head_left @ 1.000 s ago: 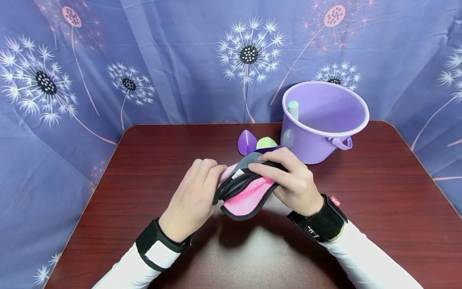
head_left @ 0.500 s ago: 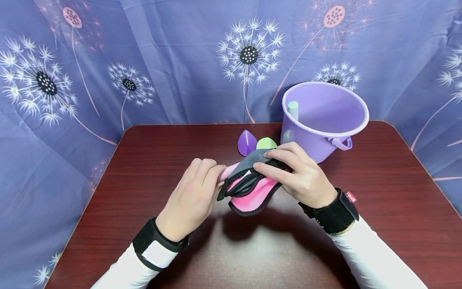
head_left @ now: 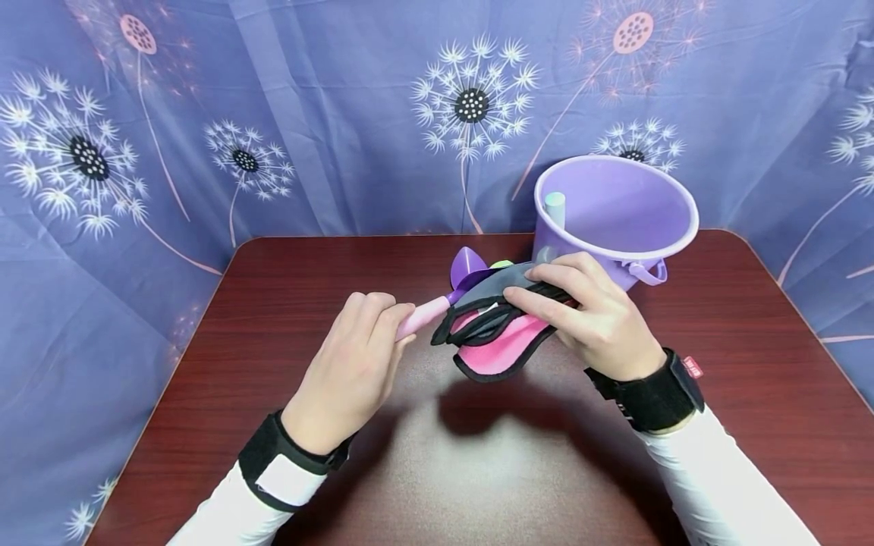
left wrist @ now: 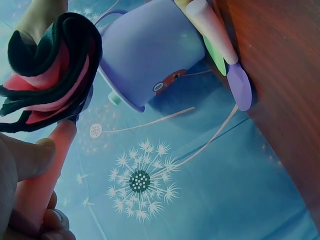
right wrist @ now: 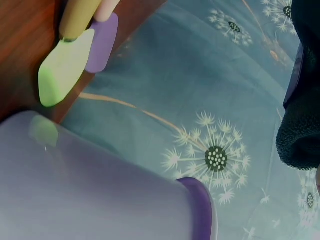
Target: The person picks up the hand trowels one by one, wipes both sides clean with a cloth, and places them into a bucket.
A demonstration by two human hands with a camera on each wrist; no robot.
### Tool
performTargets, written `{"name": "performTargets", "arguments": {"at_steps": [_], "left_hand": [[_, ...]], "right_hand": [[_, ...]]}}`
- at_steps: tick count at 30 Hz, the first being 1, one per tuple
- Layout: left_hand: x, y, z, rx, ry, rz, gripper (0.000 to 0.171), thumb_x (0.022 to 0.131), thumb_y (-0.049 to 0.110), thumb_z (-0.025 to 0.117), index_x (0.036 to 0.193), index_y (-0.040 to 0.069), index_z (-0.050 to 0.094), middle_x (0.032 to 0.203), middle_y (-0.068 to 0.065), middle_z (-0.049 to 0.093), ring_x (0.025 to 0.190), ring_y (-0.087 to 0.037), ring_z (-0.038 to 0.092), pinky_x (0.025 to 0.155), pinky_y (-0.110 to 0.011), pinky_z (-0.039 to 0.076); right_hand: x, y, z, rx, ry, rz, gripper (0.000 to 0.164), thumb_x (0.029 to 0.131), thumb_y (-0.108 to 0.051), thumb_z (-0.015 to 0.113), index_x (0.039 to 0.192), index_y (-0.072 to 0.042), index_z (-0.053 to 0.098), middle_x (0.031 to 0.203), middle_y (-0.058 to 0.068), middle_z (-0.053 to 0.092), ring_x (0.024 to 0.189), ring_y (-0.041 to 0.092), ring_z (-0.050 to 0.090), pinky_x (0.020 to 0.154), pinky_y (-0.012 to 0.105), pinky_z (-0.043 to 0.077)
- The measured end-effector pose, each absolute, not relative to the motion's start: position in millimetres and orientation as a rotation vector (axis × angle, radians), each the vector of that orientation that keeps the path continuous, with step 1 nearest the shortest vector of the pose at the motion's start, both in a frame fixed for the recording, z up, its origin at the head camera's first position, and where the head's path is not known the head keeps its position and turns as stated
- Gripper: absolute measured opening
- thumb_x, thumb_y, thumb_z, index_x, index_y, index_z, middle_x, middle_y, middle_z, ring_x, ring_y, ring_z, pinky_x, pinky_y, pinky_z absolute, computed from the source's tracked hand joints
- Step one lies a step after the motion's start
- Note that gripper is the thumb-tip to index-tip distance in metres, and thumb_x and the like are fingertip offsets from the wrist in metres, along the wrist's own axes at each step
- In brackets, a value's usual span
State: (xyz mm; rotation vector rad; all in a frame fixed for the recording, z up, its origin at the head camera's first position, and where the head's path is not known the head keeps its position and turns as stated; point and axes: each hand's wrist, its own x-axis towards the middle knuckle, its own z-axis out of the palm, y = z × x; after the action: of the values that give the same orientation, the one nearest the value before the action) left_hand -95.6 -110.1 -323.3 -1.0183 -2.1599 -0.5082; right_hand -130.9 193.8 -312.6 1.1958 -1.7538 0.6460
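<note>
My left hand [head_left: 344, 371] grips the pink handle [head_left: 425, 317] of a small toy shovel with a purple blade, held above the table. A folded cloth [head_left: 501, 349], pink and grey with black edging, covers most of that blade. My right hand [head_left: 601, 318] holds the cloth from the right, fingers lying over its grey side. In the left wrist view the cloth [left wrist: 60, 75] bunches up just above the shovel's handle [left wrist: 47, 180], with my thumb along it. Behind the hands, another purple blade [head_left: 466, 265] and a green blade [head_left: 501, 264] lie on the table.
A purple bucket [head_left: 655, 205] stands at the back right, close behind my right hand. A pale blue-green handle [head_left: 555, 208] sticks up inside its left rim. The dark red table [head_left: 293, 280] ends against a blue dandelion-print curtain [head_left: 341, 114].
My right hand and the cloth have moved right and away from me, while my left hand has drawn slightly left. More of the pink handle and some of the purple blade now show.
</note>
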Motion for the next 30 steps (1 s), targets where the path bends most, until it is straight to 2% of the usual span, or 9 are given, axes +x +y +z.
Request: {"name": "performTargets", "arguments": {"at_steps": [8, 26, 30], "left_hand": [[-94.8, -112.3, -320.6, -1.001, -2.164, -0.49, 0.023, 0.106, 0.012, 0.062, 0.118, -0.008, 0.06, 0.102, -0.017, 0.056, 0.083, -0.034, 0.049, 0.071, -0.042, 0.045], [-94.7, -115.2, -318.9, -0.978, -2.172, -0.429, 0.022, 0.107, 0.011, 0.06, 0.118, -0.008, 0.06, 0.104, -0.018, 0.056, 0.081, -0.034, 0.048, 0.069, -0.044, 0.045], [-93.1, -113.8, -318.1, -0.985, -2.196, -0.394, 0.024, 0.109, 0.013, 0.058, 0.119, -0.008, 0.06, 0.105, -0.018, 0.056, 0.082, -0.035, 0.048, 0.069, -0.044, 0.046]], "right_hand": [[-132.3, 200.2, -310.1, 1.171, -1.783, 0.599, 0.024, 0.109, -0.007, 0.057, 0.115, -0.005, 0.08, 0.104, 0.02, 0.071, 0.091, 0.043, 0.063, 0.087, 0.049, 0.05], [-128.1, 210.5, -299.2, 1.137, -1.95, 0.415, 0.03, 0.112, -0.008, 0.049, 0.121, -0.005, 0.078, 0.108, 0.02, 0.069, 0.087, 0.043, 0.058, 0.073, 0.049, 0.047], [-125.8, 210.2, -298.2, 1.144, -2.017, 0.327, 0.031, 0.111, -0.006, 0.048, 0.122, -0.004, 0.076, 0.109, 0.02, 0.067, 0.087, 0.042, 0.057, 0.076, 0.051, 0.05]]}}
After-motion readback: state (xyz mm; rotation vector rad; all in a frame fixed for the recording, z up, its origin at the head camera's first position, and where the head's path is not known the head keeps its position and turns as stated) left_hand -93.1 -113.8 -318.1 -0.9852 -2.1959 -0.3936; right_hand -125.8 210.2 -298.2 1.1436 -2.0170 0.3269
